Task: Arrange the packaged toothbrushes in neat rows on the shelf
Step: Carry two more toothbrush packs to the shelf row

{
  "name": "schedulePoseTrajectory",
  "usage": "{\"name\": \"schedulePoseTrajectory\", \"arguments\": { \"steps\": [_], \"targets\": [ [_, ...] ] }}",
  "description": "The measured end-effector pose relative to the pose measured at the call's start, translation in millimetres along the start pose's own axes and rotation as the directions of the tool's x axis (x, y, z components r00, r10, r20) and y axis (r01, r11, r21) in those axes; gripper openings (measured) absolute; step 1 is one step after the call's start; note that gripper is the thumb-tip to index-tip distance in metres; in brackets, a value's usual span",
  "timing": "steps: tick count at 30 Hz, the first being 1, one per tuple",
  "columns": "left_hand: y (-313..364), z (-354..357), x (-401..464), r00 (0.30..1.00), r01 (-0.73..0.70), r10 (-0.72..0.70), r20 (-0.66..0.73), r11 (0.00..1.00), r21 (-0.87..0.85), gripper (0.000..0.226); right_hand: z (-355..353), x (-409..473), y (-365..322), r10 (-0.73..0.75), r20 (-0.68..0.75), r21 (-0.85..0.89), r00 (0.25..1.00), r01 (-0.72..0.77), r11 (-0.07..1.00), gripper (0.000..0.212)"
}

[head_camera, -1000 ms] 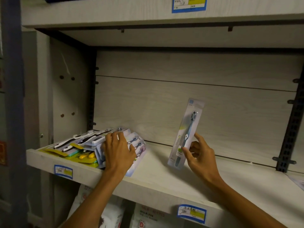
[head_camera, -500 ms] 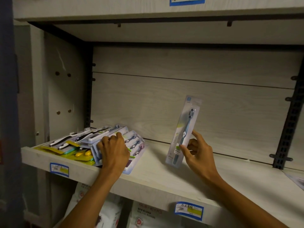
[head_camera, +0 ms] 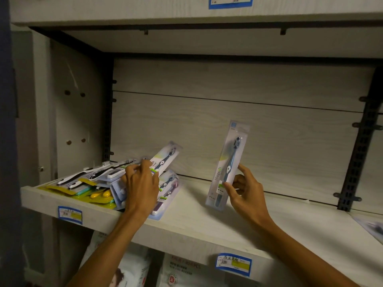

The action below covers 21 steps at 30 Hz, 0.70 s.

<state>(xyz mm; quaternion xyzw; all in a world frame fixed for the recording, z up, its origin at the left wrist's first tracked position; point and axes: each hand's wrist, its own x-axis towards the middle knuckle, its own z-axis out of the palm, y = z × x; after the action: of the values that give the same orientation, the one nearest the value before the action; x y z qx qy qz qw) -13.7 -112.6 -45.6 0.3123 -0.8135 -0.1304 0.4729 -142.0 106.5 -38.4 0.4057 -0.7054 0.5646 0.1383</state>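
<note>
With one toothbrush pack (head_camera: pixel 165 160) pinched in the left hand (head_camera: pixel 142 186) and another pack (head_camera: pixel 228 166) held upright in the right hand (head_camera: pixel 246 190), the loose pile (head_camera: pixel 87 185) under the left hand could be toppled.

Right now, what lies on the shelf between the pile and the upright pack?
Head view: only bare shelf between the pile and the upright pack.

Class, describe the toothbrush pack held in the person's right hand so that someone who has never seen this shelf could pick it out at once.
Start at the pale wooden shelf with blue price tags on its front edge. Right of the pile of packs, the right hand pinches one toothbrush pack by its lower part. It alone stands nearly upright, bristles up, apart from the pile.
</note>
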Motion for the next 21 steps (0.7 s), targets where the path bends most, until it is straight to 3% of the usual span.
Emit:
{"name": "schedulePoseTrajectory", "arguments": {
  "steps": [5, 11, 21],
  "targets": [
    [1, -3, 0, 0.999, 0.023, -0.027, -0.017, 0.981, -0.192, 0.032, -2, 0, -1, 0.013, -0.008, -0.003, 1.000, -0.013, 1.000, 0.064],
    [0, -4, 1, 0.997, -0.068, 0.042, -0.069, 0.898, -0.434, 0.042, -3, 1, -2, 0.030, -0.026, -0.002, 0.999, -0.030, 1.000, 0.063],
    [13, -1, -5, 0.995, -0.085, 0.095, -0.017, 0.779, -0.622, 0.057, -20, -4, -13, 0.048, -0.099, 0.011, 0.994, -0.047, 0.999, 0.060]
  ]
}}
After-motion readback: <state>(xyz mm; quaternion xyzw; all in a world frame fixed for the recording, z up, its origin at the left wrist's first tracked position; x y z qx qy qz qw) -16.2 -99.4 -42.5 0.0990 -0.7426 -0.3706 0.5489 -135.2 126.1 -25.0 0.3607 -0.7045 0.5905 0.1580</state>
